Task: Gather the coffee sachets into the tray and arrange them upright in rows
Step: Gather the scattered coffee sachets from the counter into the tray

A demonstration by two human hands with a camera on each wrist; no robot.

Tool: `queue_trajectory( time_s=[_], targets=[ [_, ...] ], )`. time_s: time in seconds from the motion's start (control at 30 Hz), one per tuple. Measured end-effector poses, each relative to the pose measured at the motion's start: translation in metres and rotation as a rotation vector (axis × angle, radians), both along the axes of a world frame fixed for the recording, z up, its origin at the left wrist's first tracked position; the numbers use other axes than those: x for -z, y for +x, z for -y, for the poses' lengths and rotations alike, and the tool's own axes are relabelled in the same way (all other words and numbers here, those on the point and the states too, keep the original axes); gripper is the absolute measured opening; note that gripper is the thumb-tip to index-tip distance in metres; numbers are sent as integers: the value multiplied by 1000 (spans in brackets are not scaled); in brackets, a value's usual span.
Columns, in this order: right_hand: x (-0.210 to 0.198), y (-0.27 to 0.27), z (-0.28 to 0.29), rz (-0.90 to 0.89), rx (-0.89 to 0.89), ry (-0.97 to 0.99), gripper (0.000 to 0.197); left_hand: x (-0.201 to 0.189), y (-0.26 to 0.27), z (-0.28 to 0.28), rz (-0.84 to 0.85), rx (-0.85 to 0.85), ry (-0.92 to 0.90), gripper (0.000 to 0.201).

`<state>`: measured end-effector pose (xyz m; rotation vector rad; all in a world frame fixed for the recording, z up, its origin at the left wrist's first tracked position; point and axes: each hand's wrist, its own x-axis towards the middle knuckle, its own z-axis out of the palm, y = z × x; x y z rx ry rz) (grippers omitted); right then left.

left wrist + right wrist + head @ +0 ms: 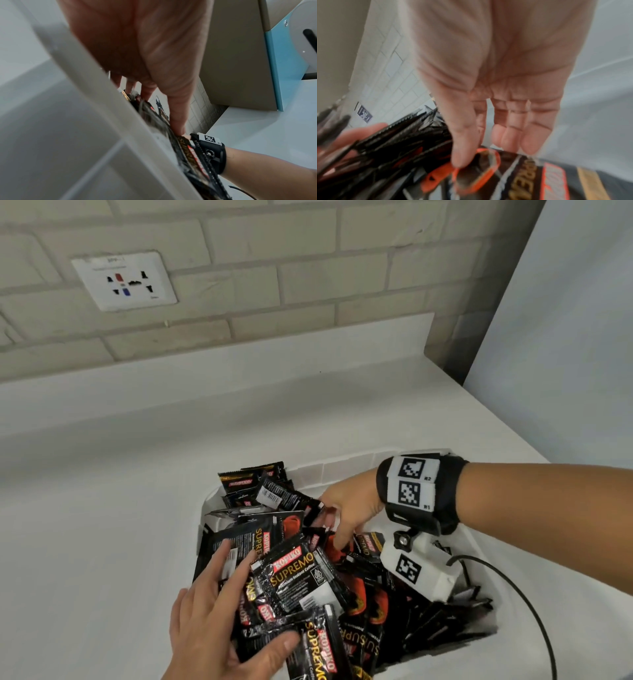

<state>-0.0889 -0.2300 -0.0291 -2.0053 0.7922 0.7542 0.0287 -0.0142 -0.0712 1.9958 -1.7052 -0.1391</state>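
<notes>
A white tray (346, 469) sits on the white worktop (102, 525), toward its near edge and its right side, and a loose heap of black sachets (294, 577) fills the tray. The sachets lie tilted and overlapping in many directions; a few at the tray's far left corner stand nearly on end, and at the near right they lean edge-up in a packed bunch. The left hand (219, 621) lies on the heap at the tray's near left, its fingers (222, 559) stretched flat across several sachets and the thumb pressed on a sachet near the tray's front; the fingers grip nothing. From the left wrist view the same hand (137, 47) presses down beside the tray's wall (102, 94), with sachets (192, 151) just under the thumb tip. The right hand (349, 508) reaches into the middle of the heap from the right, fingers pointing down among the sachets. In the right wrist view this hand (496, 88) shows an open palm with the fingers (529, 143) lightly bent and the thumb tip touching a sachet with an orange mark (476, 169); it closes on nothing. A wall socket (125, 280) is set in the brick wall behind the worktop's far edge.
</notes>
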Motion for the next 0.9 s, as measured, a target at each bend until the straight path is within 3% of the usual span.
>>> queue_trajectory(
  time_s=[0.17, 0.3, 0.4, 0.63, 0.73, 0.9],
  targets=[
    [-1, -1, 8, 84, 209, -9, 60, -1, 0, -1, 7, 38, -14, 80],
    [-9, 4, 3, 135, 74, -13, 55, -1, 1, 0, 8, 50, -61, 79],
    [-19, 5, 2, 149, -68, -131, 52, -2, 0, 0, -26, 43, -76, 78],
    [-60, -40, 35, 355, 92, -348, 36, -8, -1, -2, -285, -37, -6, 77],
    [-63, -79, 28, 326, 58, -418, 33, -6, 0, -5, -314, -55, -30, 73],
    [-36, -139, -13, 107, -71, -368, 45, -6, -3, -5, -293, -79, -8, 69]
  ],
)
